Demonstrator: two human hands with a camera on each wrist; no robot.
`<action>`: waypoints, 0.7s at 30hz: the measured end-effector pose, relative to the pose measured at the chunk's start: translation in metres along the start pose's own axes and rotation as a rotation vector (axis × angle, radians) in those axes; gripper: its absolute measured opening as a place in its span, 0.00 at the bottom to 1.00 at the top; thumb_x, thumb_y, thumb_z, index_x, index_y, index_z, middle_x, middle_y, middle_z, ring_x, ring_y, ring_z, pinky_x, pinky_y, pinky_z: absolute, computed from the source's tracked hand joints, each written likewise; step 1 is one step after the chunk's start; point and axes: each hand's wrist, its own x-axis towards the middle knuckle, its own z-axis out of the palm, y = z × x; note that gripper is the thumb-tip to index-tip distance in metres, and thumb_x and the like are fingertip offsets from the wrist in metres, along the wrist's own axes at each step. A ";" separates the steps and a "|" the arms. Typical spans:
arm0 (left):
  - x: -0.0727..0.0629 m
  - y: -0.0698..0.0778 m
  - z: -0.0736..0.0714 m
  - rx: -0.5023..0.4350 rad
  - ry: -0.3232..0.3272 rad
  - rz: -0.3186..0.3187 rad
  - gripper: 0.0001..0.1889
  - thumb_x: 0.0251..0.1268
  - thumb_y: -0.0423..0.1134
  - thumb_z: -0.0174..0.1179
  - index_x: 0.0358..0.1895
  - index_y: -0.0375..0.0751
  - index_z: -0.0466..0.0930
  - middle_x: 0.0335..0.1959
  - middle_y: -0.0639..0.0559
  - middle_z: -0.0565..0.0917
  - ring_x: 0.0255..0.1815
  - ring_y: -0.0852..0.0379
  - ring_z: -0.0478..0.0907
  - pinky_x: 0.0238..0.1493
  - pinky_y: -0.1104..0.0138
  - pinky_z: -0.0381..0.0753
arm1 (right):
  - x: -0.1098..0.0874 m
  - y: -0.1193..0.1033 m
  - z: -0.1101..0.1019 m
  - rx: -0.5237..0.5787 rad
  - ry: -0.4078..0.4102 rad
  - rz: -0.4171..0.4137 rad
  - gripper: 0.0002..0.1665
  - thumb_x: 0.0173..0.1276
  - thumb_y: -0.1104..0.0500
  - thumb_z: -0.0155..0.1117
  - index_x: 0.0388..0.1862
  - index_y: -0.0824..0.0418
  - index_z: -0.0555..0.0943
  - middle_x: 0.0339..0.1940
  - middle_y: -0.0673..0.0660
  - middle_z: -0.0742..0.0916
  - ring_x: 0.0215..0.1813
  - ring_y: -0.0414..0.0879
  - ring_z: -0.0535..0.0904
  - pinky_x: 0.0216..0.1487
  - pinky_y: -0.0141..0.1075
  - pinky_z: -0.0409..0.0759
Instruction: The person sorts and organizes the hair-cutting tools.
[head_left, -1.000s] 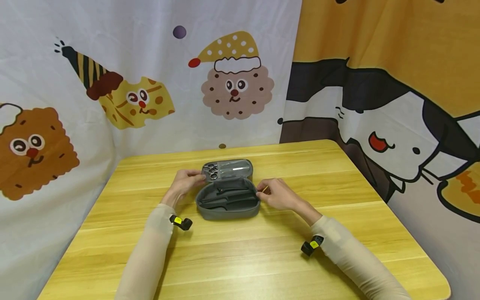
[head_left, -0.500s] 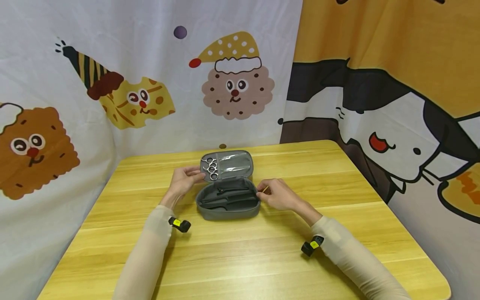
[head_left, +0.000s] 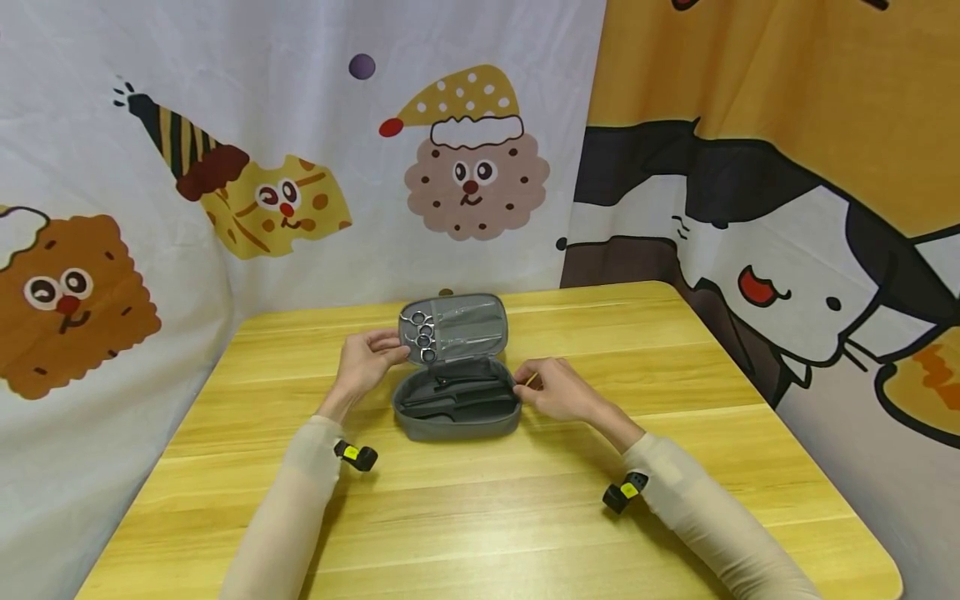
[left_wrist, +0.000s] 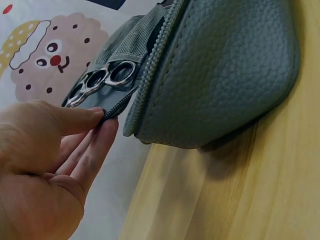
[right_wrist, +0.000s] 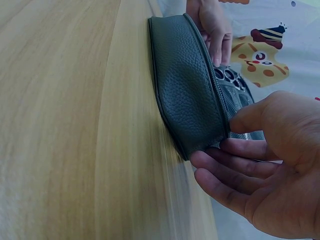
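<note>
A grey zip case (head_left: pixel 457 427) of pebbled leather-like material lies unfolded on the table, its lid (head_left: pixel 470 329) tilted up at the back. Scissors (head_left: pixel 423 337) with ring handles sit in the lid's left side, beside clear and mesh pockets. In the base lie several dark, slim tools (head_left: pixel 465 400), too dim to name. My left hand (head_left: pixel 365 364) pinches the lid's left edge between thumb and fingers, as the left wrist view shows at the zipper strip (left_wrist: pixel 117 107). At the base's right end, my right hand (head_left: pixel 558 389) pinches the zipped rim between thumb and fingers.
The wooden table (head_left: pixel 480 517) runs under both forearms, with its rounded far right corner at the back. A printed cloth (head_left: pixel 300 100) hangs behind it and along both sides. Black wrist cameras (head_left: pixel 358 456) are strapped over both sleeves.
The lid has swung up from lying back to a steeper tilt, with my left hand rising slightly along with it. My right hand stays at the base's right end.
</note>
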 end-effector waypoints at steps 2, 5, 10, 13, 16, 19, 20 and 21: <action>-0.002 0.001 0.000 0.025 0.004 0.015 0.26 0.74 0.25 0.73 0.72 0.21 0.81 0.63 0.23 0.89 0.49 0.62 0.95 0.52 0.72 0.95 | 0.000 0.000 0.000 0.003 -0.002 0.002 0.13 0.85 0.56 0.69 0.57 0.63 0.91 0.51 0.57 0.96 0.46 0.41 0.93 0.43 0.34 0.92; -0.005 0.003 -0.001 0.071 0.010 0.038 0.25 0.74 0.25 0.74 0.70 0.23 0.83 0.61 0.25 0.90 0.52 0.56 0.96 0.52 0.72 0.95 | 0.000 0.000 0.000 0.006 -0.003 0.000 0.13 0.85 0.56 0.69 0.58 0.64 0.91 0.51 0.57 0.96 0.46 0.42 0.93 0.43 0.34 0.92; -0.010 0.003 -0.003 0.132 0.010 0.082 0.23 0.74 0.26 0.75 0.69 0.26 0.86 0.59 0.28 0.92 0.59 0.40 0.96 0.52 0.71 0.95 | 0.000 0.001 0.000 0.005 -0.004 -0.004 0.14 0.85 0.56 0.69 0.58 0.64 0.91 0.52 0.58 0.96 0.47 0.43 0.93 0.44 0.34 0.93; -0.012 0.003 -0.005 0.156 0.001 0.111 0.22 0.74 0.28 0.76 0.67 0.27 0.87 0.57 0.28 0.93 0.59 0.36 0.95 0.52 0.71 0.95 | 0.000 0.001 0.000 0.004 -0.005 -0.003 0.14 0.85 0.56 0.69 0.59 0.64 0.91 0.53 0.58 0.96 0.47 0.43 0.93 0.44 0.35 0.93; -0.014 0.003 -0.008 0.169 -0.014 0.141 0.21 0.73 0.29 0.77 0.65 0.29 0.89 0.56 0.30 0.94 0.57 0.39 0.96 0.53 0.71 0.95 | 0.000 0.002 0.000 0.003 -0.003 -0.004 0.14 0.85 0.56 0.69 0.59 0.64 0.91 0.53 0.58 0.96 0.48 0.44 0.94 0.44 0.35 0.93; -0.015 0.003 -0.011 0.192 -0.041 0.181 0.19 0.73 0.31 0.77 0.64 0.31 0.91 0.55 0.32 0.95 0.54 0.46 0.97 0.53 0.72 0.94 | 0.000 0.002 0.000 0.001 -0.001 -0.008 0.14 0.85 0.57 0.69 0.58 0.65 0.91 0.52 0.58 0.96 0.48 0.45 0.94 0.44 0.35 0.93; -0.016 0.003 -0.011 0.198 -0.052 0.199 0.18 0.73 0.31 0.77 0.63 0.31 0.91 0.54 0.32 0.95 0.53 0.48 0.98 0.54 0.72 0.94 | 0.000 0.002 0.000 0.001 0.001 -0.009 0.14 0.85 0.57 0.69 0.58 0.65 0.91 0.52 0.58 0.96 0.47 0.45 0.94 0.44 0.35 0.93; -0.016 0.003 -0.012 0.208 -0.060 0.213 0.18 0.74 0.31 0.77 0.63 0.31 0.92 0.54 0.33 0.95 0.52 0.51 0.98 0.53 0.72 0.94 | 0.000 0.002 0.000 0.000 0.002 -0.010 0.14 0.85 0.57 0.69 0.58 0.65 0.91 0.52 0.58 0.96 0.47 0.45 0.94 0.44 0.35 0.93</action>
